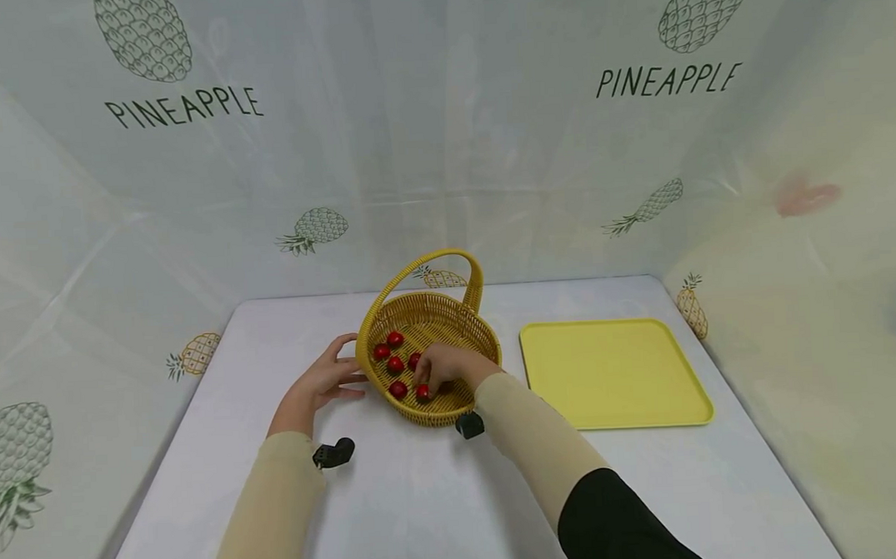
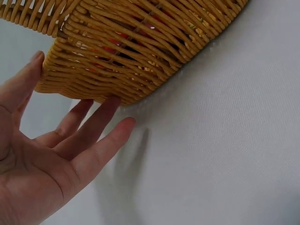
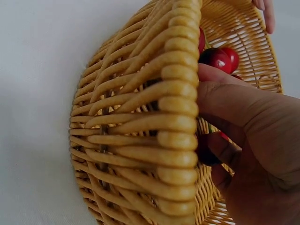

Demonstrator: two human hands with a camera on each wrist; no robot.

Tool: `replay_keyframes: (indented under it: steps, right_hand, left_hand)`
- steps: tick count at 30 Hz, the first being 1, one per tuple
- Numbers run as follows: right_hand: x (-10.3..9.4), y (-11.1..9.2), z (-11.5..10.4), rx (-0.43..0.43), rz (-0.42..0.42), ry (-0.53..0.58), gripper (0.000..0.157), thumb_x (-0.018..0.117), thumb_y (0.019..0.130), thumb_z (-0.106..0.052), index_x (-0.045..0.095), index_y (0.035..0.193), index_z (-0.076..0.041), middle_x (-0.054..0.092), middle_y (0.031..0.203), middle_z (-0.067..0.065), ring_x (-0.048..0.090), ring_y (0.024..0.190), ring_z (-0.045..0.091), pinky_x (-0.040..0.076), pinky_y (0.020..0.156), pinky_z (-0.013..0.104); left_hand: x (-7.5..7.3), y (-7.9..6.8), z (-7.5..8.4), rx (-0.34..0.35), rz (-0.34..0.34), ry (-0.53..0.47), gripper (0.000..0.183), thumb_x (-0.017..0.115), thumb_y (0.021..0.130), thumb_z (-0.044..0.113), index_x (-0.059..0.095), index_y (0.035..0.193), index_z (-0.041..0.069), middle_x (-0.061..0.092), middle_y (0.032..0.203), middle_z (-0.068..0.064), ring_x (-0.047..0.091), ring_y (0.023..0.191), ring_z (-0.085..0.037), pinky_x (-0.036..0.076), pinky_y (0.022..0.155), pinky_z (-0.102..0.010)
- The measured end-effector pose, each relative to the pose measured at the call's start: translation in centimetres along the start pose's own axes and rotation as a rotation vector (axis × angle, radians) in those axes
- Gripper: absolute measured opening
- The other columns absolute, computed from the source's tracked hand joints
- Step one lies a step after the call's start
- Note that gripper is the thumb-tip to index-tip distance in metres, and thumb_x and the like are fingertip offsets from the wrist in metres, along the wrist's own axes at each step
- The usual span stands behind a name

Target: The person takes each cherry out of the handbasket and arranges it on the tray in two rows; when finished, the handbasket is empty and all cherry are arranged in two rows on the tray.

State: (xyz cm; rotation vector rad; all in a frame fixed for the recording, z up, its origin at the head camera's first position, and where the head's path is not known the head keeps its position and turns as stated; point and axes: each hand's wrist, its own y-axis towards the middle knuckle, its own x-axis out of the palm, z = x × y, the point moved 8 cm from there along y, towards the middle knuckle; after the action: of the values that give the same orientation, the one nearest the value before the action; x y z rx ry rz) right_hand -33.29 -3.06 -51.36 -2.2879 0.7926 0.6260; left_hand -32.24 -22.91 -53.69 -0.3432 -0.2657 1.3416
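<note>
Head view: yellow wicker basket (image 1: 438, 317) stands on white table (image 1: 405, 506), near middle of far edge, handle (image 1: 473, 291) up. Right hand (image 1: 449, 367) reaches inside, fingers pinching one red cherry (image 1: 423, 393) near basket's front rim. Five more cherries (image 1: 395, 365) lie in left half of basket. Left hand (image 1: 325, 380) has fingers spread, tips touching basket's left side. Flat yellow tray (image 1: 613, 372) lies right of basket, near table's right edge, apart from basket. White pineapple sheet (image 1: 427, 147) hangs past table's far edge.
</note>
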Motion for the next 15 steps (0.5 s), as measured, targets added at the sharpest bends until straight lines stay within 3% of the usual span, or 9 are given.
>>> replay_keyframes:
  steps: [5, 15]
  right_hand:
    - [0.18, -0.02, -0.04, -0.005, -0.012, 0.002, 0.025, 0.077, 0.079, 0.005, 0.078, 0.100, -0.010, 0.070, 0.091, 0.001, 0.058, 0.081, 0.011, 0.052, 0.074, 0.024]
    - [0.43, -0.36, 0.16, 0.023, -0.048, -0.005, 0.027, 0.074, 0.082, 0.005, 0.077, 0.103, -0.011, 0.069, 0.091, 0.002, 0.054, 0.076, 0.010, 0.053, 0.075, 0.028]
  left_hand:
    - [-0.06, -0.02, -0.04, -0.011, 0.008, -0.005, 0.063, 0.065, 0.096, 0.019, 0.029, 0.148, 0.029, 0.047, 0.138, -0.026, 0.056, 0.115, -0.042, 0.053, 0.085, -0.054]
    - [0.23, -0.03, -0.05, -0.045, 0.021, -0.146, 0.070, 0.063, 0.095, 0.008, 0.025, 0.151, 0.026, 0.040, 0.140, -0.029, 0.054, 0.117, -0.044, 0.046, 0.095, -0.055]
